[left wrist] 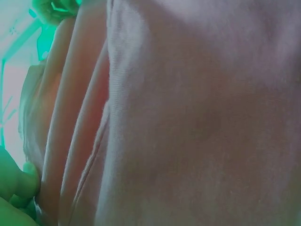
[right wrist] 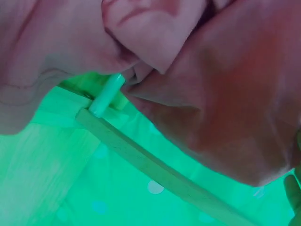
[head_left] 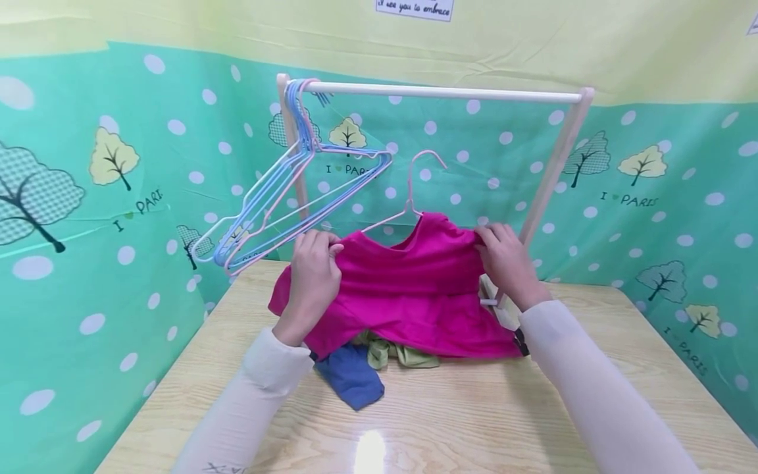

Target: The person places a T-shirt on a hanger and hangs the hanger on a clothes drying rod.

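A bright pink shirt (head_left: pixel 408 270) is held up over the table, with a pink hanger (head_left: pixel 410 178) inside it and the hook rising out of the neck opening. My left hand (head_left: pixel 316 270) pinches the shirt at its left shoulder, thumb and fingers together on the cloth. At the opposite shoulder my right hand (head_left: pixel 506 260) grips the fabric the same way. In the left wrist view the folds of the shirt (left wrist: pixel 197 122) fill most of the picture. The right wrist view shows the lower shirt (right wrist: pixel 225 103) hanging in folds.
Behind stands a clothes rack with a white rod (head_left: pixel 438 91) and wooden posts. Several blue, pink and white hangers (head_left: pixel 296 191) hang at its left end. Blue cloth (head_left: pixel 352 378) and green cloth (head_left: pixel 408 355) lie on the wooden table (head_left: pixel 462 421) below the shirt. Patterned curtains (head_left: pixel 136 250) surround the table.
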The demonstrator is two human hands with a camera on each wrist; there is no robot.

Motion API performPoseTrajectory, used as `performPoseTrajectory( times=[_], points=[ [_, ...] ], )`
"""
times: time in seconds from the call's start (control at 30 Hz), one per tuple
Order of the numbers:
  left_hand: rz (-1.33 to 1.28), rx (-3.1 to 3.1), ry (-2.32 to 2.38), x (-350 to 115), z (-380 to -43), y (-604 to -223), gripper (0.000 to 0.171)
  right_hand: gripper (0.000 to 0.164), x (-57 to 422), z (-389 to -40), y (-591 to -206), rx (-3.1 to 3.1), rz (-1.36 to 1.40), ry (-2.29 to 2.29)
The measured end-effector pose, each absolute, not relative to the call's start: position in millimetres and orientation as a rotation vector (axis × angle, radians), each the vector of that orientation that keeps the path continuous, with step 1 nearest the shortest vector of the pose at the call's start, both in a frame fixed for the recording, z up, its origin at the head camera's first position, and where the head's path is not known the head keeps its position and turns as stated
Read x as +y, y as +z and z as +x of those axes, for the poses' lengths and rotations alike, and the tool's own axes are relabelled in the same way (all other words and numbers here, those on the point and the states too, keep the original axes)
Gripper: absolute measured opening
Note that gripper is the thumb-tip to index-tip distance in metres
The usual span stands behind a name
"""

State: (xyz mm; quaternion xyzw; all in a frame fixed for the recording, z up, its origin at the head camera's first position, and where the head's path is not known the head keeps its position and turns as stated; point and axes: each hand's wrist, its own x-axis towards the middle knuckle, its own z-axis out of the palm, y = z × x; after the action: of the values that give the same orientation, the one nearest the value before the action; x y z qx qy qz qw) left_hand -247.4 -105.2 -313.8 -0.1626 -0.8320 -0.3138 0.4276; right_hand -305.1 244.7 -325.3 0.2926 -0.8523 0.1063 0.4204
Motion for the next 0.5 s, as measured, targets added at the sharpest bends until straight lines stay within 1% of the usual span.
performPoseTrajectory(
  times=[0.13, 0.33, 0.5],
  points=[
    [-0.415, -2.08, -0.79, -104.5, -246.2, -312.6, 0.01, 0.008, 245.0, -305.3, -325.8, -2.038, 0.715, 0.21],
    [-0.337, -2.079, -0.841, -103.5, -244.8, -311.9, 0.006, 0.012, 241.4, -300.9, -330.7, -1.957, 0.647, 0.111],
    [-0.307, -2.068, -0.86, -104.2, -244.9, -313.8, 0.007, 0.009, 239.8, -300.1, -339.4, -1.961, 0.59, 0.085]
  ],
)
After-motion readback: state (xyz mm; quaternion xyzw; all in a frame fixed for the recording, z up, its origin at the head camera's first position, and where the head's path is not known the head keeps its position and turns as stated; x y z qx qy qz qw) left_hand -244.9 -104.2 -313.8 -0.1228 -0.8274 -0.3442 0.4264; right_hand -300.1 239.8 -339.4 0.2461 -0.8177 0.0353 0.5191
